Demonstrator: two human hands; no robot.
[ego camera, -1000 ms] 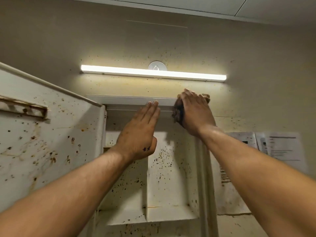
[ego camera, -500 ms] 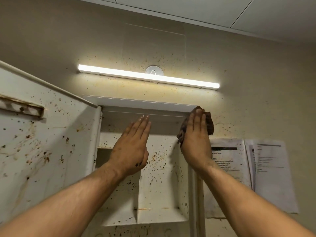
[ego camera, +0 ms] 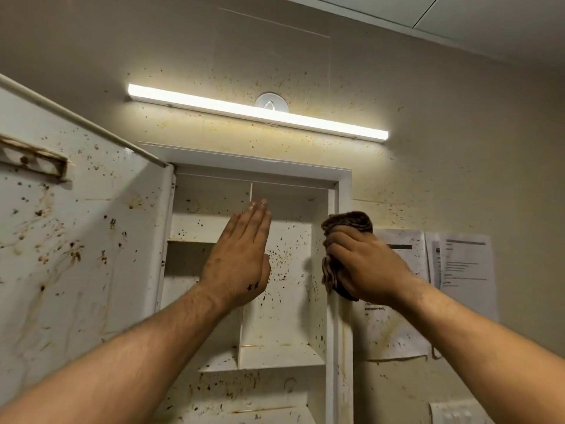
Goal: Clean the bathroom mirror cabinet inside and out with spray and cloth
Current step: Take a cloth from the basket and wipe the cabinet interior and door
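Brown cloth against the cabinet's right frame

The right hand (ego camera: 367,267) curls its fingers (ego camera: 342,241) round the bunched cloth (ego camera: 348,223), which bulges above and below them. The left hand (ego camera: 235,264) is held flat, fingers straight, before the open cabinet (ego camera: 339,332).

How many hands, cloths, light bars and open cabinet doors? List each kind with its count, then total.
Hands: 2 (left hand, right hand)
Cloths: 1 (brown cloth)
Light bars: 1 (light bar)
Open cabinet doors: 1 (door)
Total: 5
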